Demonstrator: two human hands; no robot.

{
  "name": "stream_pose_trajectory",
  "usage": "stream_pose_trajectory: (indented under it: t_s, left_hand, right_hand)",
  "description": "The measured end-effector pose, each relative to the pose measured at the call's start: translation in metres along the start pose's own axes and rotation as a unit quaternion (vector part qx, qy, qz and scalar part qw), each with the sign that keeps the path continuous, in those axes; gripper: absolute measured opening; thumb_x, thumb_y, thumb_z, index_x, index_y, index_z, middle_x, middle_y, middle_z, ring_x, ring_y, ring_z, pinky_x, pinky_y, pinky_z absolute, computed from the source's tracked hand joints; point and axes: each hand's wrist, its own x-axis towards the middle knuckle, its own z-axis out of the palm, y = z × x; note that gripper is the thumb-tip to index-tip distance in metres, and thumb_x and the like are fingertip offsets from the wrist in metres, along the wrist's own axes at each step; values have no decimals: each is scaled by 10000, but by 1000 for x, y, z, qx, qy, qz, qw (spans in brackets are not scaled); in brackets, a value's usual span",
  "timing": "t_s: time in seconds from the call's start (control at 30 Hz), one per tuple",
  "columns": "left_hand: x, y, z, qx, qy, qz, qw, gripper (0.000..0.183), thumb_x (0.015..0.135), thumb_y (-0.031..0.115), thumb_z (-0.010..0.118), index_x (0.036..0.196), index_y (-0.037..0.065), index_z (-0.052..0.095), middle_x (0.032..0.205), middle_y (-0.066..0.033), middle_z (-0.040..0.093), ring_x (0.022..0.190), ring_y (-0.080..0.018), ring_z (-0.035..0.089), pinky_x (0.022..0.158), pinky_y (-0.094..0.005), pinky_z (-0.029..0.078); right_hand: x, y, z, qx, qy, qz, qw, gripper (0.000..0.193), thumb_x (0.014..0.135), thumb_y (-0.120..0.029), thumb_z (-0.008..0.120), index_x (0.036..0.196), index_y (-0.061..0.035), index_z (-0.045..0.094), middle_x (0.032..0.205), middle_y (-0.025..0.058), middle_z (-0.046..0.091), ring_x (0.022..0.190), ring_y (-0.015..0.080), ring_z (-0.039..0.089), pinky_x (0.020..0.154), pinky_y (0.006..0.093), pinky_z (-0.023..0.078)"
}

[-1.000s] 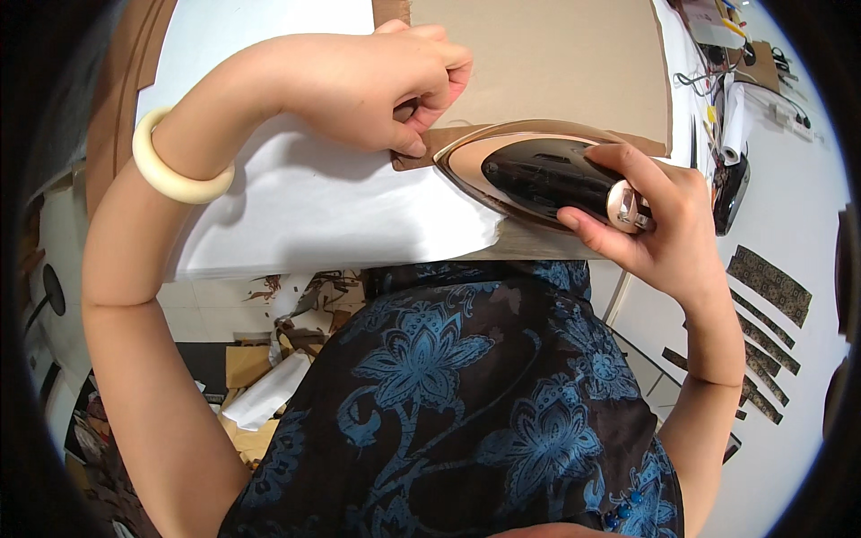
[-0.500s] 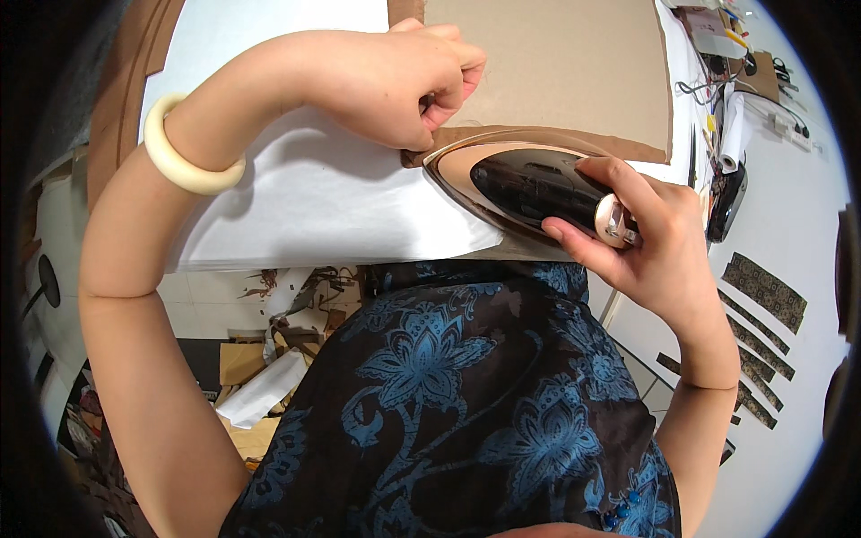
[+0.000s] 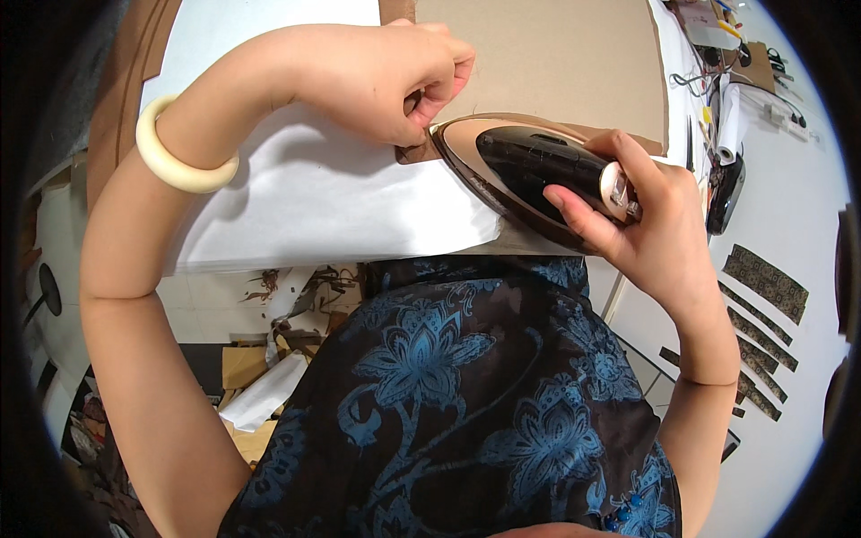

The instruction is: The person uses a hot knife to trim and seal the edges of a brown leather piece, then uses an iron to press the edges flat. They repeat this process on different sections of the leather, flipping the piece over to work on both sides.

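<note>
My right hand (image 3: 659, 202) grips the handle of a black and copper-coloured iron (image 3: 531, 163), thumb on the near side and fingers over the far side. The iron lies on brown fabric along the near edge of a beige panel (image 3: 547, 63), its tip pointing left. Just left of that tip, my left hand (image 3: 386, 85) is closed, thumb and fingers pinched at the brown fabric (image 3: 417, 154). The fingertips are partly hidden by the hand. White sheeting (image 3: 359, 215) lies beneath, reaching the table's front edge.
A cream bangle (image 3: 166, 157) circles my left forearm. To the right, patterned dark strips (image 3: 767, 285) lie on a white surface. Beyond them are a white roll (image 3: 730, 130), cables and a power strip (image 3: 789, 121). Cardboard and scraps (image 3: 247, 366) lie below the table at left.
The iron has shifted slightly away from me, its tip now closer to my left fingers. My left hand keeps its pinch on the brown fabric and has barely moved.
</note>
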Motion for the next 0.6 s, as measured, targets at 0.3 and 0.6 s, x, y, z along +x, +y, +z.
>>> stream_pose_trajectory:
  t_s: [0.3, 0.6]
  left_hand:
    - [-1, -5, 2, -3, 4, 9, 1000, 223, 792, 53, 723, 688, 31, 527, 1034, -72, 521, 937, -232, 505, 775, -328, 473]
    - [-1, -7, 6, -10, 31, 25, 999, 243, 791, 36, 733, 692, 29, 511, 1005, -66, 529, 932, -233, 512, 779, -336, 468]
  right_hand:
    - [-13, 0, -7, 102, -26, -15, 994, 411, 863, -252, 887, 1133, -9, 694, 828, 178, 744, 707, 324, 762, 641, 366, 589]
    - [-11, -22, -9, 77, -91, 13, 993, 464, 863, -166, 896, 1224, 37, 685, 872, 162, 740, 755, 233, 751, 736, 320, 593]
